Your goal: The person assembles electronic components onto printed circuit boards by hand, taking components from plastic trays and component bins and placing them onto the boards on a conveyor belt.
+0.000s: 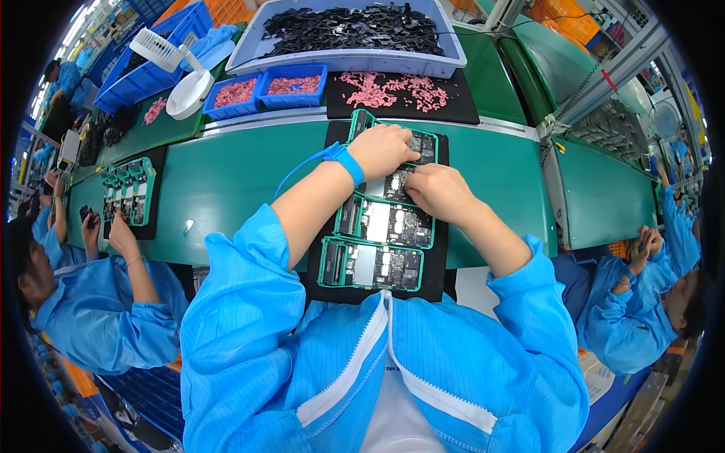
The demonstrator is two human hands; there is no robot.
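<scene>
Several opened phone bodies with bare circuit boards sit in green trays, lined up away from me on a black mat. My left hand, a blue strap around its wrist, lies over the farthest phone with bent fingertips on its right part. Just nearer, my right hand has its fingers pinched at the right side of the second phone. Whatever small piece either hand holds is hidden by the fingers. Closer to me, the third phone and nearest phone lie untouched.
Pink small parts lie on a black mat and in two blue bins. Behind stands a large pale tub of black parts. A white fan is at far left. Co-workers sit left and right along the green bench.
</scene>
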